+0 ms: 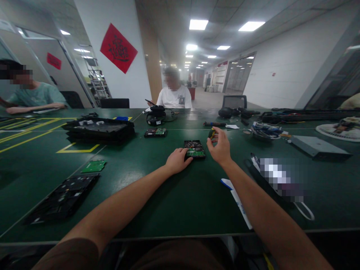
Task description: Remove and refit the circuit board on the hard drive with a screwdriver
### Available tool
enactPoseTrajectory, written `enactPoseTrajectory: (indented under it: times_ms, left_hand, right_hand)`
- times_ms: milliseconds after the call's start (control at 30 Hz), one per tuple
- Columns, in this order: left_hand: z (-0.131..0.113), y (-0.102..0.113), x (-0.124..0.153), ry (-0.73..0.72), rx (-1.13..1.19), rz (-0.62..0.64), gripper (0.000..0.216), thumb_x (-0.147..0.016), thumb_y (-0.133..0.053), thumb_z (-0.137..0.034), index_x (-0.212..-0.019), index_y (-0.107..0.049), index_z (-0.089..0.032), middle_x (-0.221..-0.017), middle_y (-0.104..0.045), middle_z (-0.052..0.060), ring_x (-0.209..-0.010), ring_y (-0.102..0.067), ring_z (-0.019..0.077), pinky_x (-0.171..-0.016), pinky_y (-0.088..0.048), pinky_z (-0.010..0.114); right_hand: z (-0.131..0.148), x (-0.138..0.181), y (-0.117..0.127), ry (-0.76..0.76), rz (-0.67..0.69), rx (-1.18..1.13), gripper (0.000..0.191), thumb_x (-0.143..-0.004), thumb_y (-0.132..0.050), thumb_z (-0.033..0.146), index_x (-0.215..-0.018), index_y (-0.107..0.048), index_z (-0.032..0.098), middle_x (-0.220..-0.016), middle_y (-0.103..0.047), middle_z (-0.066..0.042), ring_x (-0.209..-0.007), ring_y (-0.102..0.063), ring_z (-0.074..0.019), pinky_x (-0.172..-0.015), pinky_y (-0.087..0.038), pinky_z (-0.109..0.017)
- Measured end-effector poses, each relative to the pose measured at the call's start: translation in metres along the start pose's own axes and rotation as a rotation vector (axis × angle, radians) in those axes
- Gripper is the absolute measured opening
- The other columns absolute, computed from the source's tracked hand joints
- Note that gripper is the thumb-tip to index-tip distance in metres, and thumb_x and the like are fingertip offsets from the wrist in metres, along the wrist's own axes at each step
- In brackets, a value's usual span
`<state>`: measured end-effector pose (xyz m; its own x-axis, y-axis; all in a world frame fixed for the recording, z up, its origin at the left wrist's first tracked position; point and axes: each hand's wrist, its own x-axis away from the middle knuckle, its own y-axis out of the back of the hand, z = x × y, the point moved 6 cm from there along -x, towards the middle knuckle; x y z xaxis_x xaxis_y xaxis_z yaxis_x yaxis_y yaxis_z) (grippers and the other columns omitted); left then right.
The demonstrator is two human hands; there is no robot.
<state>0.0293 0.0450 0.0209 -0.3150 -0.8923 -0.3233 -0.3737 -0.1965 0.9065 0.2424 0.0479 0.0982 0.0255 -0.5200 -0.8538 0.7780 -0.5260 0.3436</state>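
A hard drive (194,144) with a green circuit board along its near side lies on the green table in front of me. My left hand (177,160) grips its left edge, the thumb near the board's front. My right hand (219,147) is raised just right of the drive, fingers curled round a screwdriver (211,133) with a yellow and dark handle. The screwdriver's shaft points down toward the drive; I cannot tell whether its tip touches. Another hard drive (155,132) with a green board lies farther back, to the left.
At left are a loose green board (94,165), a black panel (66,195) and stacked black trays (98,131). To the right lie a power screwdriver (214,124), bundled cables (264,131), a grey metal box (319,146) and a blue-white strip (237,202). A person (174,93) sits opposite.
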Motion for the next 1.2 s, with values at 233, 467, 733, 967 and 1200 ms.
enactPoseTrajectory:
  times_ms: [233, 467, 733, 967, 1200]
  left_hand:
    - [0.0004, -0.0001, -0.0004, -0.005, -0.001, -0.011, 0.058, -0.098, -0.056, -0.053, -0.144, -0.055, -0.018, -0.134, -0.065, 0.013, -0.128, -0.057, 0.0310, -0.108, -0.048, 0.042]
    - [-0.0007, -0.0002, 0.0001, -0.004, -0.001, 0.003, 0.058, -0.098, -0.057, -0.053, -0.144, -0.055, -0.018, -0.133, -0.066, 0.013, -0.128, -0.057, 0.0310, -0.108, -0.048, 0.041]
    - [-0.0005, 0.0009, -0.0001, -0.006, 0.002, -0.005, 0.057, -0.098, -0.058, -0.052, -0.144, -0.054, -0.019, -0.133, -0.065, 0.014, -0.129, -0.057, 0.0305, -0.108, -0.047, 0.041]
    - [-0.0005, 0.0003, -0.0002, -0.009, -0.001, -0.007, 0.057, -0.098, -0.057, -0.053, -0.144, -0.054, -0.019, -0.132, -0.066, 0.013, -0.129, -0.056, 0.0303, -0.107, -0.047, 0.040]
    - [-0.0010, 0.0016, 0.0004, -0.009, -0.002, -0.003, 0.057, -0.098, -0.058, -0.052, -0.145, -0.054, -0.019, -0.133, -0.065, 0.013, -0.128, -0.057, 0.0303, -0.107, -0.048, 0.040]
  right_hand:
    - [0.0006, 0.0010, -0.0013, -0.002, 0.014, 0.006, 0.059, -0.088, -0.064, 0.023, -0.144, -0.045, 0.024, -0.129, -0.056, -0.015, -0.090, -0.067, -0.0244, -0.079, -0.065, -0.046]
    - [-0.0053, 0.0018, -0.0022, -0.050, 0.011, 0.010, 0.060, -0.089, -0.065, 0.028, -0.144, -0.043, 0.024, -0.126, -0.058, -0.014, -0.084, -0.066, -0.0220, -0.075, -0.065, -0.044]
    - [-0.0046, 0.0024, -0.0037, -0.022, 0.016, -0.010, 0.059, -0.091, -0.059, 0.024, -0.148, -0.042, 0.024, -0.132, -0.057, -0.016, -0.096, -0.066, -0.0255, -0.084, -0.064, -0.047]
    - [-0.0014, 0.0013, -0.0018, -0.018, 0.026, 0.016, 0.056, -0.091, -0.063, 0.029, -0.144, -0.047, 0.024, -0.126, -0.059, -0.014, -0.088, -0.066, -0.0238, -0.082, -0.064, -0.047]
    - [-0.0014, 0.0014, -0.0017, -0.044, 0.030, -0.012, 0.057, -0.091, -0.062, 0.028, -0.146, -0.045, 0.025, -0.126, -0.060, -0.014, -0.092, -0.067, -0.0255, -0.081, -0.064, -0.047]
